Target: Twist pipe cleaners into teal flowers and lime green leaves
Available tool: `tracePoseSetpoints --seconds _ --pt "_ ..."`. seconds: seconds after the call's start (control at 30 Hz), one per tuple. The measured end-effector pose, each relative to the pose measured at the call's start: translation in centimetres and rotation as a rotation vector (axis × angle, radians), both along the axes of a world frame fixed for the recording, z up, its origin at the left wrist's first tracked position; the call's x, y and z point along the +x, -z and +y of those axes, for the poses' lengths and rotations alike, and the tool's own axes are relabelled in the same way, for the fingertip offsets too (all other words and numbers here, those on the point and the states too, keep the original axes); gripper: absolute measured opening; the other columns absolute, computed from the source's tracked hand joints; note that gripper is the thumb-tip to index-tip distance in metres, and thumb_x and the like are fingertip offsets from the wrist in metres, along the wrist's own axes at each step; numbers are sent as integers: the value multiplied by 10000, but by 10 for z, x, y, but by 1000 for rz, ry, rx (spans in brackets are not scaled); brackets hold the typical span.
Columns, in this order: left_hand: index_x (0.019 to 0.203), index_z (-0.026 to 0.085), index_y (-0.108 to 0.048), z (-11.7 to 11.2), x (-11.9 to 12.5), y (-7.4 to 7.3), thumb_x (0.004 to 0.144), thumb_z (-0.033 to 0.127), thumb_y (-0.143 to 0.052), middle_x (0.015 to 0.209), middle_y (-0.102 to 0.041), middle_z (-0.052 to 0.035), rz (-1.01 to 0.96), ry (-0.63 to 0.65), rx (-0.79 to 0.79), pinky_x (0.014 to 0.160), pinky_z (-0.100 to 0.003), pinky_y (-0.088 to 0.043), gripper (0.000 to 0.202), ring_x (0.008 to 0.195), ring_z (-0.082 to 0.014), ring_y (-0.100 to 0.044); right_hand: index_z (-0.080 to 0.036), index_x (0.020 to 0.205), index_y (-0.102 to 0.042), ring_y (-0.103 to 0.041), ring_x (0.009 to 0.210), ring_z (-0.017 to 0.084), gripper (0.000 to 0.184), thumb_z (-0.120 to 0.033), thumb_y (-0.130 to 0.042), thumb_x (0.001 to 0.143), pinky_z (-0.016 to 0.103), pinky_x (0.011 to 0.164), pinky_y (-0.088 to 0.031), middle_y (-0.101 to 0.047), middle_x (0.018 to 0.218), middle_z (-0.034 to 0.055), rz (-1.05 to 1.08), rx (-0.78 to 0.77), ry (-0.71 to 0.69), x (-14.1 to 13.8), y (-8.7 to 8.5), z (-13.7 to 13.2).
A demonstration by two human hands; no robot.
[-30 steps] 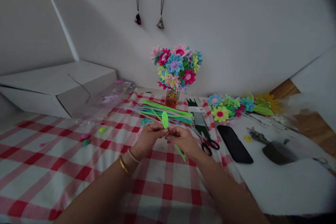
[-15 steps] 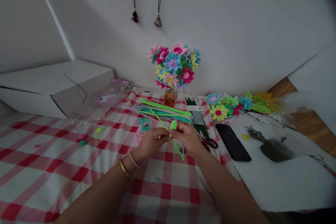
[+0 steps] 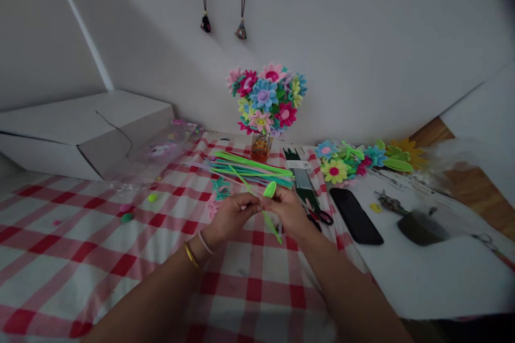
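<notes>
A bright green pipe cleaner (image 3: 272, 227) runs slantwise through both hands, with one end pointing up and left and the other down and right. Its folded, leaf-shaped loop (image 3: 270, 189) stands up by the right fingertips. My left hand (image 3: 236, 215) pinches the stem from the left. My right hand (image 3: 286, 212) is closed at the base of the loop, thumb and fingers pressed together. The fingertips of both hands nearly meet and hide the joint. Just beyond lies a bundle of green, teal and lilac pipe cleaners (image 3: 257, 171).
A vase (image 3: 260, 148) of fuzzy flowers stands at the back. Scissors (image 3: 323, 217) and a black phone (image 3: 356, 216) lie to the right, with more flowers (image 3: 333, 170) behind. A white box (image 3: 86, 118) sits at left, pompoms (image 3: 127, 217) before it. Teal and pink shaped pieces (image 3: 220, 189) lie by my left hand.
The green loop has tilted to the right and turned its open, rounded side more toward me. Both hands stay in nearly the same place, still holding the pipe cleaner.
</notes>
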State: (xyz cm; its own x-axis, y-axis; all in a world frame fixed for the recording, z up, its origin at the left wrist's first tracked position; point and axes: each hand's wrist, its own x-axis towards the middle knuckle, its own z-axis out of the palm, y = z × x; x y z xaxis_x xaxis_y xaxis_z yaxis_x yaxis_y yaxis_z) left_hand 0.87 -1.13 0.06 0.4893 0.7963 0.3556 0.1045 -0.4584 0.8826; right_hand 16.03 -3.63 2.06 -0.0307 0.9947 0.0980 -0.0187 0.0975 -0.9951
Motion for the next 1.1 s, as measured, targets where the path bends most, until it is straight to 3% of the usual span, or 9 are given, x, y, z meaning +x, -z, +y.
tracePoseSetpoints --seconds 0.17,0.37,0.53,0.73,0.9,1.1 --pt "760 188 -650 -4 -1 -8 764 290 -535 731 -605 -30 -40 67 0 667 -245 -405 154 691 -137 -529 -185 673 -624 -514 629 126 161 -337 -666 640 272 657 -396 -589 652 -6 223 -69 -64 3 2 2" --pt "783 187 -655 -5 -2 -12 777 279 -520 722 -598 -31 -8 120 42 645 -237 -400 163 672 -131 -533 -187 599 -607 -460 582 99 159 -327 -672 641 250 640 -370 -532 586 -32 214 30 97 7 1 5" --pt "775 192 -652 -4 -1 -9 768 268 -539 725 -597 -26 -11 137 63 615 -226 -394 137 648 -119 -515 -172 574 -588 -446 574 99 189 -329 -669 644 256 634 -365 -511 577 -29 223 18 62 8 3 5" --pt "743 160 -625 -2 -1 -5 755 303 -552 627 -525 2 1 54 -66 540 -208 -361 161 568 -93 -437 -189 690 -630 -491 617 110 162 -339 -670 641 259 664 -386 -571 645 -23 154 -41 -19 10 -2 2" --pt "745 145 -619 1 -2 -1 740 317 -569 608 -504 14 -55 77 -132 523 -199 -353 179 551 -81 -420 -186 653 -627 -502 606 109 149 -330 -668 643 251 635 -402 -582 636 -23 79 -19 -10 8 -5 -1" --pt "735 132 -629 0 -3 -8 709 298 -601 594 -524 15 -177 99 -266 532 -203 -371 170 544 -76 -432 -179 709 -643 -531 624 109 129 -280 -680 638 247 635 -415 -614 667 -11 105 -15 -108 6 -7 -3"
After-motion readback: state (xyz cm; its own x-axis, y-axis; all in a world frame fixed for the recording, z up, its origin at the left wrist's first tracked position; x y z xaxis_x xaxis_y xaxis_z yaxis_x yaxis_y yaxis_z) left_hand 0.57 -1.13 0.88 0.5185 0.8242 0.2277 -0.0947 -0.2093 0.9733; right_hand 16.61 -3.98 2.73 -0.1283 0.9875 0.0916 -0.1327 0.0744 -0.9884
